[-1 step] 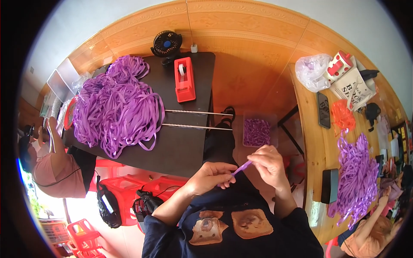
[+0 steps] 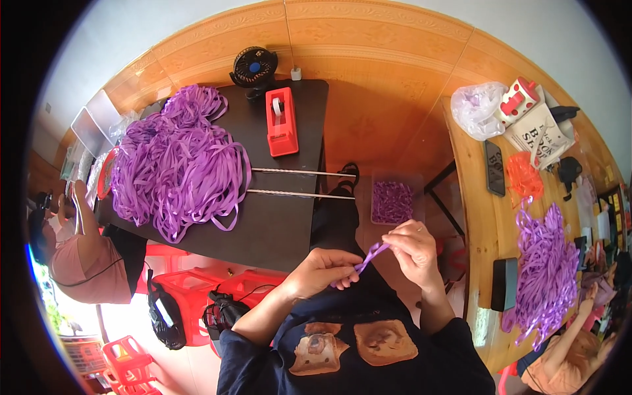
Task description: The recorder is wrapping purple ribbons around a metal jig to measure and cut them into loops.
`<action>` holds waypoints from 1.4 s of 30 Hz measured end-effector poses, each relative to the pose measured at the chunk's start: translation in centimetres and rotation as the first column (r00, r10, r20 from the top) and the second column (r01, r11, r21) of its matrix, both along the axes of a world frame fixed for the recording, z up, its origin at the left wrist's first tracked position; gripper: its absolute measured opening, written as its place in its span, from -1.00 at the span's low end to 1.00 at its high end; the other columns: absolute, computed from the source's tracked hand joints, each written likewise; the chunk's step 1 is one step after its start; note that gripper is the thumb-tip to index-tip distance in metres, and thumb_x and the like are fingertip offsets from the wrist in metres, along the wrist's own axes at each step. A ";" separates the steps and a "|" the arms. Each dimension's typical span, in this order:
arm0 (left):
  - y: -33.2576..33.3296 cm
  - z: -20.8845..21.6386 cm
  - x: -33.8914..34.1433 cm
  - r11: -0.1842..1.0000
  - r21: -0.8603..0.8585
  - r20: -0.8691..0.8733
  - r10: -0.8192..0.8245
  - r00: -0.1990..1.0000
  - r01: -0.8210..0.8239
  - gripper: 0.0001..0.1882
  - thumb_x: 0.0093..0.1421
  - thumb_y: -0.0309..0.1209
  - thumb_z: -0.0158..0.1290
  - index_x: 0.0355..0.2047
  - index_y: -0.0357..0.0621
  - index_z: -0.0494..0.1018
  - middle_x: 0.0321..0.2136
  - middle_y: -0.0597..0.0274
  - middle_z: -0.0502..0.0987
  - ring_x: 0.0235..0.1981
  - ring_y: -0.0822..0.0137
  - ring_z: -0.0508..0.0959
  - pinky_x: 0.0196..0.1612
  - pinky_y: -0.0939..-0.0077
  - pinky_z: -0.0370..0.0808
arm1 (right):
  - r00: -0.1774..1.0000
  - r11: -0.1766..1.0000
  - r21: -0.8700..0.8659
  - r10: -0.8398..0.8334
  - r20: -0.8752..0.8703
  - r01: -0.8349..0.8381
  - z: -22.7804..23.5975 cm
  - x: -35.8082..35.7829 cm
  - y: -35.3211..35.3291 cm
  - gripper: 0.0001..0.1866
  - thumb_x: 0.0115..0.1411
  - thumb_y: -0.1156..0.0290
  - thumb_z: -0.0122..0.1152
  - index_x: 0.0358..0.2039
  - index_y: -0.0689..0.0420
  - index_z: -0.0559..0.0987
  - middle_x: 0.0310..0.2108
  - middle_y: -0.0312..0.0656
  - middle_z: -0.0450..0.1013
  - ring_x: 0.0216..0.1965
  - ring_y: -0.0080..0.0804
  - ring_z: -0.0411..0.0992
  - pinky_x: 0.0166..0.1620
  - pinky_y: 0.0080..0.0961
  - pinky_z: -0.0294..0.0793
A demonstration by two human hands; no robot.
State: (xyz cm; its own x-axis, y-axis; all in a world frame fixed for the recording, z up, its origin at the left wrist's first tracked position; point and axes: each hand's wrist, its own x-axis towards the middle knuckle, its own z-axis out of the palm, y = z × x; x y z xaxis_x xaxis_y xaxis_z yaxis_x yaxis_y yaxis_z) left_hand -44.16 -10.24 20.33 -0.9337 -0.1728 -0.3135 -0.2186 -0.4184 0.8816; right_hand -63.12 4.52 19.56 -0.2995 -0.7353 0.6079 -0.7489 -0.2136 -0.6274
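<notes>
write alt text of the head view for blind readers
A person's left hand and right hand hold a purple strip between them. A large purple ribbon heap lies on the dark table at left, a smaller heap on the wooden table at right.

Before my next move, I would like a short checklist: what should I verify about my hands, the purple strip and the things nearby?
1. Left hand grips the purple strip: ok.
2. Right hand pinches its other visible end: ok.
3. Strip free of creases: cannot tell, too small.
4. White rods wholly on the dark table: not ok, ends overhang its edge.
5. Red tape dispenser on that table: ok.
</notes>
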 end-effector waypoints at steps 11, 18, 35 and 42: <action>0.6 -2.0 -0.7 0.980 0.198 0.019 0.025 1.000 -0.028 -0.83 0.29 -0.45 0.00 -0.22 -0.27 0.53 -0.53 0.33 0.54 -0.56 0.63 0.46 -0.55 0.82 0.32 | 0.812 0.929 0.061 0.285 0.509 -0.364 -0.4 1.8 -0.2 -0.67 -0.07 0.59 0.31 -0.22 0.24 0.57 -0.41 -0.16 0.53 -0.33 -0.31 0.45 -0.16 -0.40 0.32; 0.9 -1.7 -0.2 0.945 0.328 0.061 -0.016 0.998 -0.005 -0.82 0.31 -0.41 -0.01 -0.24 -0.27 0.51 -0.52 0.30 0.55 -0.59 0.62 0.44 -0.59 0.82 0.27 | 0.864 0.915 -0.015 0.386 0.324 -0.403 -1.3 1.4 -0.8 -0.86 -0.03 0.61 0.30 -0.38 0.21 0.60 -0.52 -0.22 0.49 -0.49 -0.40 0.41 -0.30 -0.45 0.24; 2.9 -1.3 -0.2 0.626 -0.693 -0.396 0.084 0.915 -0.357 -0.94 0.12 -0.55 0.10 -0.41 -0.31 0.52 -0.60 0.10 0.51 -0.64 0.31 0.49 -0.58 0.52 0.42 | 0.898 0.955 0.020 0.270 0.349 -0.295 -0.6 3.2 -0.9 -0.84 -0.09 0.66 0.31 -0.45 0.20 0.56 -0.51 -0.22 0.44 -0.49 -0.33 0.39 -0.36 -0.47 0.26; 2.4 -1.5 -0.6 0.537 -0.759 -0.355 0.134 0.925 -0.369 -0.87 0.09 -0.58 0.12 -0.32 -0.32 0.49 -0.57 0.08 0.52 -0.58 0.29 0.54 -0.55 0.49 0.44 | 0.880 0.968 0.128 0.137 0.456 -0.217 -0.9 3.3 -1.0 -0.78 -0.11 0.76 0.24 -0.40 0.23 0.56 -0.49 -0.17 0.48 -0.48 -0.32 0.43 -0.38 -0.46 0.30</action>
State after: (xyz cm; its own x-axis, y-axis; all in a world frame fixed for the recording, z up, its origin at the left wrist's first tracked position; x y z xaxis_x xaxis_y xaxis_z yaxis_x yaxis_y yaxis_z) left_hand -44.74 -7.89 18.86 -0.8281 -0.4791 0.2910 0.0302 0.4803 0.8766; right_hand -59.83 3.54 18.62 -0.3614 -0.8812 0.3047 -0.3467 -0.1764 -0.9213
